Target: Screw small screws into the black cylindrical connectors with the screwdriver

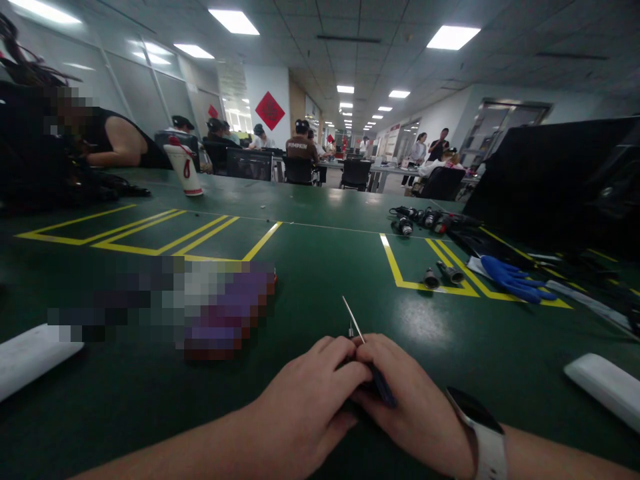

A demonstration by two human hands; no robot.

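Observation:
Both my hands meet low in the middle of the view, above the green table (320, 267). In my right hand (407, 407), a slim screwdriver (384, 389) with a dark handle is gripped, its thin metal shaft slanting up and to the left. My left hand (305, 390) is closed against the right one, fingers bent together. Between the hands a small metal tip (351, 329) pokes up beside the shaft; the rest of that piece is hidden by my fingers. A pale-banded watch (487, 440) is on my right wrist.
A blurred purple-and-orange item (230, 313) lies left of my hands. Metal connectors (431, 279), cabled parts (405, 225) and a blue glove (513, 277) lie to the right. A paper cup (185, 167) stands far left, near a person's arm (125, 143). White objects flank both sides.

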